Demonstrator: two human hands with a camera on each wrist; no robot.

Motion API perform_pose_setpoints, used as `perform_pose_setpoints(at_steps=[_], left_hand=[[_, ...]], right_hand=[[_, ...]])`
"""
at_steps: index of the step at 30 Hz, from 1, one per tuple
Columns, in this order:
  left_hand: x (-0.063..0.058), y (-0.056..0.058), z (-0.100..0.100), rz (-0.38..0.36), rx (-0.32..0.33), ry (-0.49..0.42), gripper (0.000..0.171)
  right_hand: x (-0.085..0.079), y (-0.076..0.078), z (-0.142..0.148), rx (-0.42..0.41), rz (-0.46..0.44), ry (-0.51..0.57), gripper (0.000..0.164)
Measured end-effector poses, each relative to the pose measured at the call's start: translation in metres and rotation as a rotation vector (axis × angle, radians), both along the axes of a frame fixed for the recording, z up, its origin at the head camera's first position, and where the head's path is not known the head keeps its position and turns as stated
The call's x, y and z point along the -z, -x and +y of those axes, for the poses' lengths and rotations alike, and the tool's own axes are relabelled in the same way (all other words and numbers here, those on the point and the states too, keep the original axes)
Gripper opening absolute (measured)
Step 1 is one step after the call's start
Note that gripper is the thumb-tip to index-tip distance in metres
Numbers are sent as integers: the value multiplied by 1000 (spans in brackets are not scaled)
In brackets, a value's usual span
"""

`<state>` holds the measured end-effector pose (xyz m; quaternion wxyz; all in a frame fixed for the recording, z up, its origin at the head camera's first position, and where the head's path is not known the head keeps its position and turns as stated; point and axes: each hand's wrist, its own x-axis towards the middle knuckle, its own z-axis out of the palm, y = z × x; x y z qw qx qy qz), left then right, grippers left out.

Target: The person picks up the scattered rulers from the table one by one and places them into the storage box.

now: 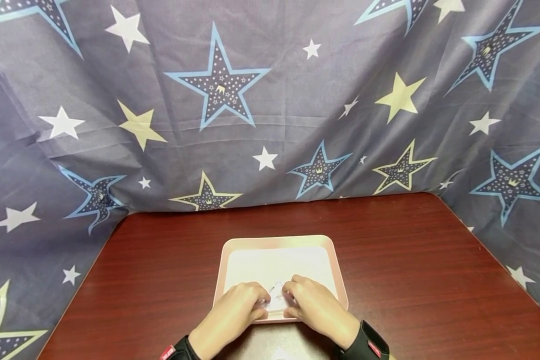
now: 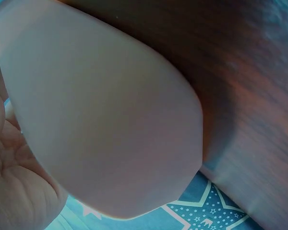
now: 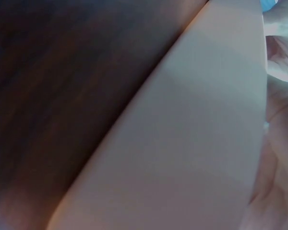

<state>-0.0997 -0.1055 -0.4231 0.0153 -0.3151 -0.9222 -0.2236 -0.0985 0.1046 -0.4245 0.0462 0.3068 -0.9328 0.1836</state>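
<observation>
In the head view, a small whitish, see-through packet (image 1: 276, 298) with some dark print lies between my two hands, over the near part of a pink-rimmed tray (image 1: 279, 243). With curled fingers and thumb, my left hand (image 1: 234, 311) pinches its left side. The right hand (image 1: 318, 306) grips the opposite side the same way. Fingertips hide much of the packet, so its contents cannot be made out. Both wrist views are mostly filled by the tray's outer wall (image 2: 110, 120), with part of the left palm (image 2: 19, 196) and right palm (image 3: 283, 153) at the edges.
The tray stands on a dark red-brown wooden table (image 1: 171, 265), near its front. A grey curtain (image 1: 283, 100) printed with stars hangs behind the table and along both sides. Black bands (image 1: 364, 342) circle the wrists. A pale, unclear patch (image 1: 280, 354) shows at the bottom edge.
</observation>
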Motion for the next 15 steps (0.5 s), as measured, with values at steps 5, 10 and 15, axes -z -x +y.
perform_pose_setpoints(at_steps=[5, 10, 15], left_hand=[[2, 3, 0, 16, 5, -6, 15], [2, 3, 1, 0, -3, -12, 18], [3, 4, 2, -13, -7, -11, 19]], right_hand=[[0, 2, 0, -3, -15, -1, 30], [1, 2, 0, -10, -10, 2, 30], [2, 1, 1, 13, 39, -25, 31]])
